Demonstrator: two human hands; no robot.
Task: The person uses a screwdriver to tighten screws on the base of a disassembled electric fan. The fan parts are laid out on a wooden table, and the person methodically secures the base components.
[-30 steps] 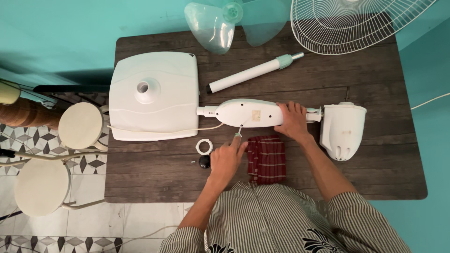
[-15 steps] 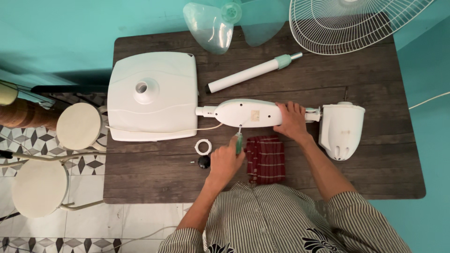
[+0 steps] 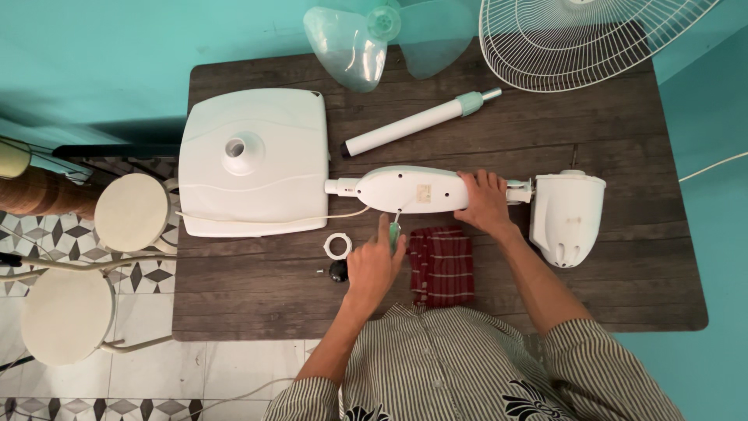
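Screwdriver (image 3: pixel 393 231) gripped by left hand (image 3: pixel 374 265), tip set against white fan body (image 3: pixel 413 189) lying on bench (image 3: pixel 623 296). Body pressed down by right hand (image 3: pixel 485 204), fingers curled over it. Blade (image 3: pixel 347 47), grille (image 3: pixel 584 39), base (image 3: pixel 253 160), tube (image 3: pixel 413 125) lying apart, not joined.

A dark wooden table (image 3: pixel 623 296) is set against a turquoise wall (image 3: pixel 117 54). Two round stools (image 3: pixel 66 316) are placed on the patterned tile floor (image 3: pixel 156 277).
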